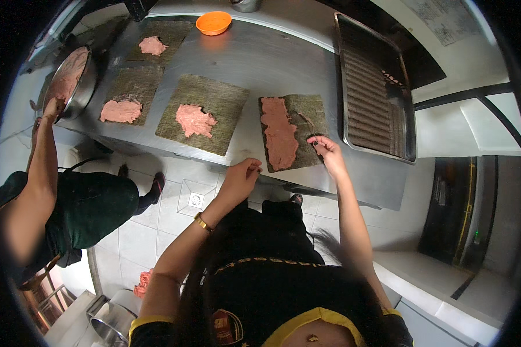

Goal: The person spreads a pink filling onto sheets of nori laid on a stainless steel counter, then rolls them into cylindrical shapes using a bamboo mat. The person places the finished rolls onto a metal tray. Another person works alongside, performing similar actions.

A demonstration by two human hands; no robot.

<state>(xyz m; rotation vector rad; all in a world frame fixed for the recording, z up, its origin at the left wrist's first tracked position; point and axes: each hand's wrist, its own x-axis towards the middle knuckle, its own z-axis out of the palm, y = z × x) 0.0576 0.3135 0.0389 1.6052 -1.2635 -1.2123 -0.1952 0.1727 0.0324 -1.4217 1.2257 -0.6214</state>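
A dark green seaweed sheet [311, 104] lies on the steel table in front of me, its left part covered by a long band of pink minced meat [279, 134]. At the sheet's right edge, my right hand [328, 153] is closed in a pinch on a thin, brownish strip [307, 120] that curves up over the bare part. My left hand [242, 178] hovers by the table's front edge, left of the sheet's near corner. Its fingers are curled together, and what they hold, if anything, is hidden. Left of it lies another seaweed sheet [228, 107] with a meat patch [195, 121] on it.
Two more seaweed sheets with meat lie farther left. A co-worker's hand [54, 108] reaches into a steel bowl [85, 87] of pink meat. An orange bowl [213, 24] stands at the back. A large metal tray [370, 87] with small pale pieces lies at the right.
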